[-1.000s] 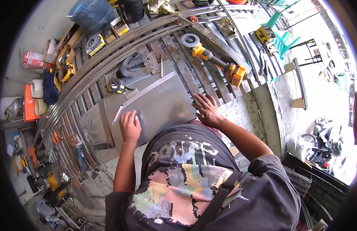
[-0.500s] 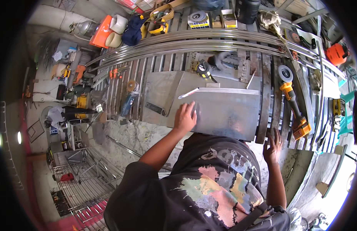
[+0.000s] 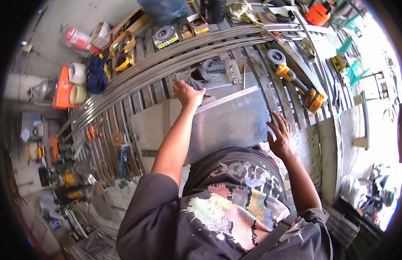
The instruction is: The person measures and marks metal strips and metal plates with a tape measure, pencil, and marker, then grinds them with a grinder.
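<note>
My left hand (image 3: 188, 94) reaches over the far side of a grey metal sheet (image 3: 227, 125), fingers curled round the tape measure (image 3: 196, 83); only a dark part of it shows beside the fingers. A pale metal strip (image 3: 229, 99) lies across the sheet, just right of that hand. A grey curved object (image 3: 212, 69), its kind unclear, lies on the bench beyond. At the sheet's right edge, my right hand (image 3: 281, 135) is open with fingers spread, holding nothing. A dark flat bar or square (image 3: 150, 153) lies on the sheet's near left part, partly behind my left arm.
A yellow-and-black angle grinder (image 3: 296, 82) rests on the slatted bench to the right. Another grinder (image 3: 121, 151) stands at the left. Long metal tubes (image 3: 166, 55) span the back, with a boxed disc (image 3: 166, 37) behind them.
My left hand moved from the middle of the sheet to its far side and closed on the tape measure. My right hand rose beside the sheet's edge. The view turned.
</note>
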Tool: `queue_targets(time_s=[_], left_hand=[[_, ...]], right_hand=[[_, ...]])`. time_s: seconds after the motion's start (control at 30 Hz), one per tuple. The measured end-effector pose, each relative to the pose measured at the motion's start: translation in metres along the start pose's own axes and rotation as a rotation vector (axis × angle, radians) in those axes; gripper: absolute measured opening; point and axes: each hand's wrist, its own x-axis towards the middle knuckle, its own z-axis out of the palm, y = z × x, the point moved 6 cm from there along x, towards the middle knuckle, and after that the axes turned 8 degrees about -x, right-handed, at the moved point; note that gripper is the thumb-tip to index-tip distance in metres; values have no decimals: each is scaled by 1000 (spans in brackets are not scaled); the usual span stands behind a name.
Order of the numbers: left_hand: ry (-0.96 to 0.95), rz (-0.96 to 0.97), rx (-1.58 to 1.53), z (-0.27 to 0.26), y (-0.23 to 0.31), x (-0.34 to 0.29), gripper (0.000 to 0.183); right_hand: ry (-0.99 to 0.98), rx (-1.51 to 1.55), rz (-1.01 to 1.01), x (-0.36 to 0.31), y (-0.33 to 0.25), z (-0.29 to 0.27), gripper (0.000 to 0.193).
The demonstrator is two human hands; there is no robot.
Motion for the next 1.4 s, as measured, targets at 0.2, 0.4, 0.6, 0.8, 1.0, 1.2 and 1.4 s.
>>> queue_targets(time_s=[0.2, 0.4, 0.6, 0.8, 1.0, 1.2, 1.4], left_hand=[[-198, 448, -304, -27, 19, -52, 82], [-1256, 41, -1072, -17, 72, -172, 79], [-1294, 702, -783, -30, 133, -226, 77], [-1325, 1008, -313, -18, 125, -247, 86], [-1290, 1222, -145, -4, 132, -235, 72], [-1425, 1215, 141, 19, 144, -244, 71], [-1575, 1125, 335, 40, 172, -248, 83]], right_hand=[[3, 131, 397, -38, -36, -9, 38], [-189, 904, 772, -58, -68, 6, 41], [-262, 1050, 879, -73, -75, 9, 48], [-265, 806, 948, -91, -60, 4, 46], [-199, 830, 1051, -74, -67, 34, 66], [-231, 1068, 1081, -81, -51, 73, 27], [-52, 874, 1213, -97, -25, 78, 64]])
